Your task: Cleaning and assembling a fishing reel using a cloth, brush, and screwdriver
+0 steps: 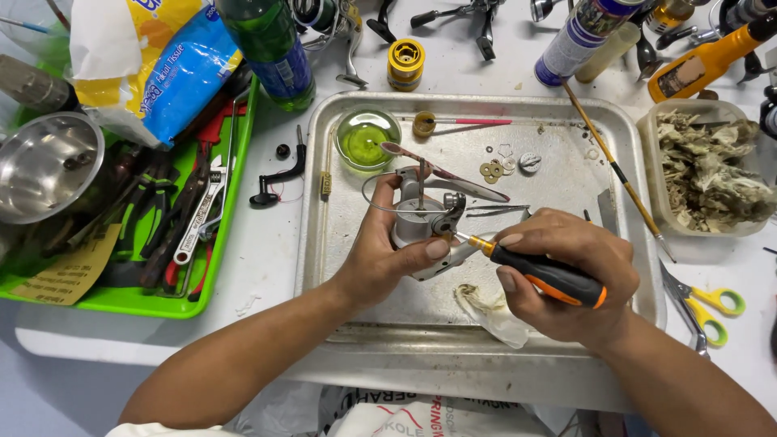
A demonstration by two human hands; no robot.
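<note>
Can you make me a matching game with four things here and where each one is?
Things:
1. screwdriver
2. reel
3. wrench
4. scissors

Places:
A. in the green tray
B. in the left hand
C. on the table right of the metal tray
D. in the right hand

Pairs: 1-D, 2-B, 3-A, 4-C

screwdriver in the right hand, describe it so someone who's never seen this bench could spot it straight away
Start at the big metal tray in the middle of the white table. Over its lower right part, the right hand grips the screwdriver, whose tip meets the grey fishing reel held by the left hand. Its fat black handle with orange trim sets it apart from the thin brush and tweezers nearby.
</note>
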